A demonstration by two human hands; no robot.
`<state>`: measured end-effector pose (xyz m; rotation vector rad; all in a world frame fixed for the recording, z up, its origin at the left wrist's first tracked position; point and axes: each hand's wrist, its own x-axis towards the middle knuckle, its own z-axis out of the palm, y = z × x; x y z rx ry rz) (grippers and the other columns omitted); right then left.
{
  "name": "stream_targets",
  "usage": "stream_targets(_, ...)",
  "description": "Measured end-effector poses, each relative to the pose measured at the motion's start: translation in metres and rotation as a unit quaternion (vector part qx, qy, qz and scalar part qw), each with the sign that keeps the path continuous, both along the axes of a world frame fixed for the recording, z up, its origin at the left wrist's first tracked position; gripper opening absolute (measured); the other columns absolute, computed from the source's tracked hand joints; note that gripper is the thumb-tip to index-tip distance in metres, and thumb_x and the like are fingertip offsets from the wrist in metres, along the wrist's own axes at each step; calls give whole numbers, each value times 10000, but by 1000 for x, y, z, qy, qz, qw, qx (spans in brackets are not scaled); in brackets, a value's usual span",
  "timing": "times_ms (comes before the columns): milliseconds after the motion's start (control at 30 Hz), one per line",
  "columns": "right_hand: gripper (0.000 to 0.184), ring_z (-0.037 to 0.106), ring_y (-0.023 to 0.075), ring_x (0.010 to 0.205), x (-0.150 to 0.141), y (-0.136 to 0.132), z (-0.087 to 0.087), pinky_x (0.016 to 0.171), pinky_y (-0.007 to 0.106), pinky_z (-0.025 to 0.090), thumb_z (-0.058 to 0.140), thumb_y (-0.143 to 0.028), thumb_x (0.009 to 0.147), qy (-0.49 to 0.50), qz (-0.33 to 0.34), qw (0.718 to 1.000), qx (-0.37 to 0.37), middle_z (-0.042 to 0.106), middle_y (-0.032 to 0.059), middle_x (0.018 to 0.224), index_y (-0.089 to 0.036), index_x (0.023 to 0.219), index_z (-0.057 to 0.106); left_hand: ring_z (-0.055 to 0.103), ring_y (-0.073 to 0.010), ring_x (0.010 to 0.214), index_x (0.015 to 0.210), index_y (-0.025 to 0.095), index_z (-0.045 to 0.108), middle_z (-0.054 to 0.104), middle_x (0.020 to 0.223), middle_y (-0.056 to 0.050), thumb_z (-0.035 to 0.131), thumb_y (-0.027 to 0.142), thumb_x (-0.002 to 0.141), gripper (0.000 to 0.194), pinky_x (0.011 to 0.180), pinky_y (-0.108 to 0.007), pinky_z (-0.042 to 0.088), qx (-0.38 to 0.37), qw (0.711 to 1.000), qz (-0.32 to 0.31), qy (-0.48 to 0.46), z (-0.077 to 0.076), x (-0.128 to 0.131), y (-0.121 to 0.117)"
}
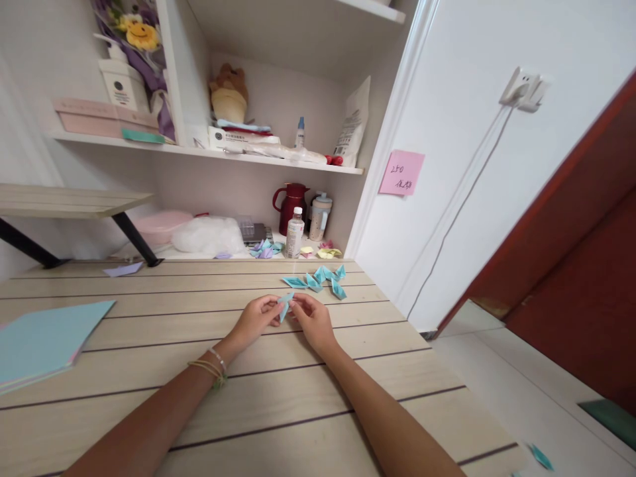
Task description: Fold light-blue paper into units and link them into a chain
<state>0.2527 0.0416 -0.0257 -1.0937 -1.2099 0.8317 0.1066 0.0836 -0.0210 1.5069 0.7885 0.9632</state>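
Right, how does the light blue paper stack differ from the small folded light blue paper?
The light blue paper stack lies flat; the small folded light blue paper is creased. The stack is larger than the folded piece. The stack rests on the striped wooden table; the folded piece is held in the left hand and right hand. Both show light blue.

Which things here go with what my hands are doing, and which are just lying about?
Likely in the job:
- small blue paper, between the fingers of the left hand and right hand
- folded blue pieces
- sheet stack

Just lying about:
- red jug
- white-capped bottle
- pink note
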Motion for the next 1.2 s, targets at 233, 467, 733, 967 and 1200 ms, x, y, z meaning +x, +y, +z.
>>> stream_targets(233,317,637,188,660,-3,-3,4,643,318,532,653,-407,649,33,4,999,-13,673,55,855,-189,879,634,562,-126,504,1003,131,627,591,595,11,681,356,635,435,500,-241,493,70,993,91,0,0,-2,-2)
stream_targets(467,348,635,181,662,0,-2,3,623,307,540,641,-440,649,50,4,998,-29,676,58,848,-171,871,644,602,-157,595,977,136,653,654,653,-32,668,337,654,380,620,-286,513,84,996,24,27,5,1,-10)
stream_targets(733,356,644,191,634,3,-2,4,617,324,535,639,-421,655,15,1,999,-39,682,67,838,-166,901,653,607,-151,597,982,123,645,647,660,-39,667,336,661,386,615,-284,512,50,999,1,8,2,0,-8)
stream_targets(967,220,642,183,610,4,1,0,586,300,529,558,-283,694,-14,-11,1000,-25,688,40,796,-175,863,649,611,-157,594,918,127,660,650,644,-41,647,323,680,308,612,-282,518,61,998,-2,28,5,2,-11)
stream_targets(1200,259,636,167,633,3,-2,1,591,275,521,539,-195,647,-79,-21,997,-10,684,35,812,-169,889,629,606,-138,582,966,146,618,624,663,-17,587,223,689,289,573,-246,506,123,991,7,56,1,3,-10)
